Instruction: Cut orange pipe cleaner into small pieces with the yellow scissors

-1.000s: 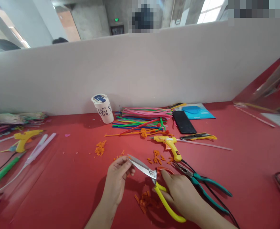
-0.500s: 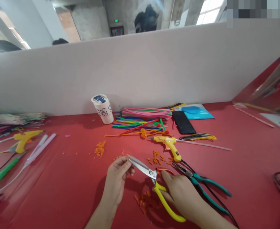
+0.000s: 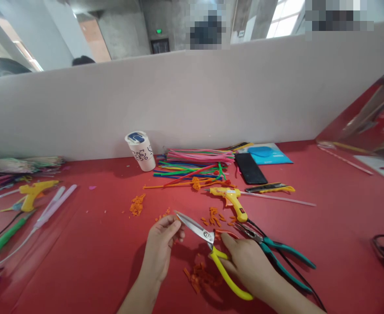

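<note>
Right hand (image 3: 247,266) around yellow-handled scissors (image 3: 211,248)

Scissors (image 3: 215,257) have yellow handles and silver blades; the table (image 3: 80,261) is red; the cup (image 3: 142,152) white with dark squiggles and a blue-patched top; pliers (image 3: 290,250) teal-handled; snippets (image 3: 200,274) orange; glue gun (image 3: 232,198) yellow; phone (image 3: 250,168) black.

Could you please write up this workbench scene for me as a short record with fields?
Surface: red table
Right hand: grips yellow-handled scissors, blades pointing left
Left hand: fingers curled at the blade tips; contents too small to tell
Below scissors: orange cuttings
Further right: green-handled pliers
Behind: yellow glue gun, pipe cleaners, paper cup, black phone
</note>
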The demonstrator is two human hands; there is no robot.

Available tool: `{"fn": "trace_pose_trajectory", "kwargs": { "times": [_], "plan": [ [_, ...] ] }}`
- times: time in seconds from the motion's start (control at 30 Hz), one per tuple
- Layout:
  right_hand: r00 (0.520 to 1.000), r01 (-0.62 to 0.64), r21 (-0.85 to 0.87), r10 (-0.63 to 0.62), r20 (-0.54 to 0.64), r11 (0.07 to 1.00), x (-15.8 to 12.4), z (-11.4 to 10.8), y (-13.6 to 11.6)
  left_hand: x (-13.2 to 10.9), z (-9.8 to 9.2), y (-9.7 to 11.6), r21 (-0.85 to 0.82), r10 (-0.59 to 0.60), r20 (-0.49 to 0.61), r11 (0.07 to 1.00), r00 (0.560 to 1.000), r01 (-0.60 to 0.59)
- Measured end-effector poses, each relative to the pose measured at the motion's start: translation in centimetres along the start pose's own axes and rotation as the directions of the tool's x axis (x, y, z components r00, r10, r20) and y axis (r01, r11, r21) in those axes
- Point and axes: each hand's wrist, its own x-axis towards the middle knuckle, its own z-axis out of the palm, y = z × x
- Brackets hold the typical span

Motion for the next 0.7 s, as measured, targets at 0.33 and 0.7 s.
{"fn": "trace_pose_trajectory", "kwargs": {
  "times": [0.33,0.7],
  "plan": [
    [0.967,-0.242,0.924,0.158,0.202,0.297,0.9,-2.1,-2.6,-1.6,1.4,-1.8,0.106,-0.392,0.329,0.919,0.859,0.379],
    [0.963,-0.185,0.909,0.251,0.093,0.373,0.9,-1.0,-2.8,-1.8,2.1,-2.2,0.409,-0.187,0.213,0.908,0.959,0.086]
  ]
}}
